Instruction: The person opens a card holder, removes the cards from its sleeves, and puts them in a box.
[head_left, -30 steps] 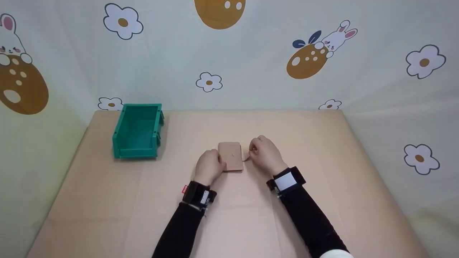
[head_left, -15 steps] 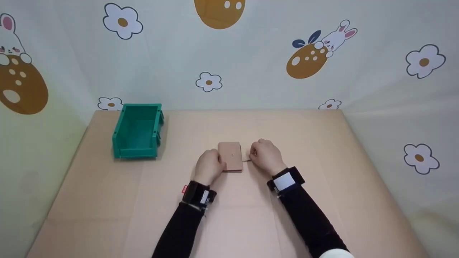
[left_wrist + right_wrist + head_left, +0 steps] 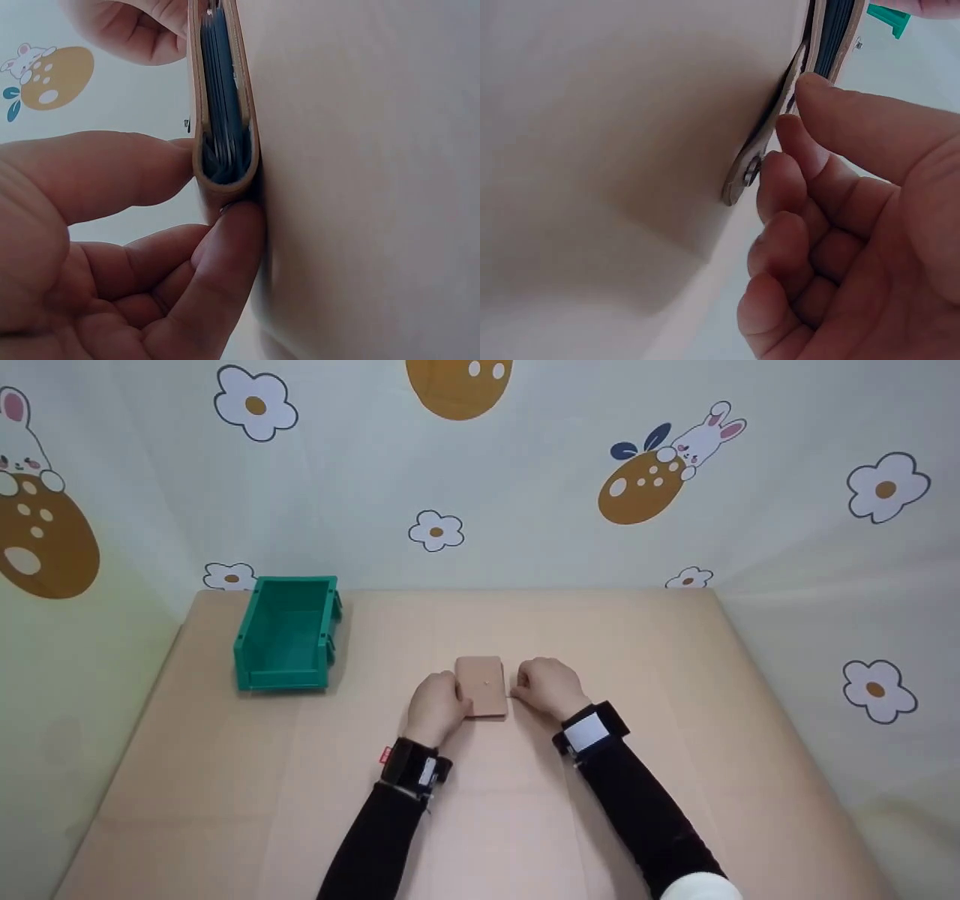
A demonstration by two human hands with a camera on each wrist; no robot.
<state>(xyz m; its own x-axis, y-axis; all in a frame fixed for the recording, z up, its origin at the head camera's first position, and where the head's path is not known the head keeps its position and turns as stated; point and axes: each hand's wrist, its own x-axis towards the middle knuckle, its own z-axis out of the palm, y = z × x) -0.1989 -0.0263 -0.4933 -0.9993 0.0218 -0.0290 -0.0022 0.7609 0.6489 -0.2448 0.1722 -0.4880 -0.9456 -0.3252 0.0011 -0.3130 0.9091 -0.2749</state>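
A beige card wallet [image 3: 481, 687] lies on the table with a small metal snap stud on its cover. In the left wrist view its open end shows a stack of dark blue card sleeves [image 3: 219, 82]. My left hand [image 3: 436, 706] pinches the folded spine between thumb and fingers. A snap strap [image 3: 769, 133] extends from the wallet's opposite edge, low along the table, with a metal snap near its end. My right hand [image 3: 550, 688] is at this strap, fingers loosely curled, thumb and index fingertips right at its upper side. From the head view that hand mostly hides the strap.
A green plastic bin [image 3: 287, 637] stands at the table's back left. The beige tabletop [image 3: 495, 825] runs up to a light curtain [image 3: 525, 472] printed with flowers and rabbits. Black straps with cameras sit on both wrists.
My right hand has lowered slightly and come left, closer to the wallet, covering more of the strap. My left hand and the wallet have stayed in place.
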